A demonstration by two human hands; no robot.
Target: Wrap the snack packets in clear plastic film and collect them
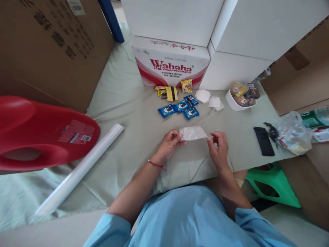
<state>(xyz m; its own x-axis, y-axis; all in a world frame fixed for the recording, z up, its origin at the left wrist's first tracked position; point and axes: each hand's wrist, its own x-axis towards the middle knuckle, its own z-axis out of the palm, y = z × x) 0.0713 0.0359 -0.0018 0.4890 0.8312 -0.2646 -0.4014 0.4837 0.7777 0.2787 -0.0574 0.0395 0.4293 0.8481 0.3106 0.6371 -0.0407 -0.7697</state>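
My left hand pinches the left end of a flat, whitish plastic packet just above the table. At the packet's right corner, the thumb and fingers of my right hand are closed on its edge. What is inside the packet I cannot make out. Beyond it lie several blue snack packets. Two white wrapped bundles rest to their right. Yellow snack packets lie behind the blue ones, and another yellow packet leans on a Wahaba-style printed carton.
A white tub of snacks stands at the right, with a black phone and a plastic bag nearer. To the left are a clear roll, a red plastic object and a cardboard box. A green stool stands below.
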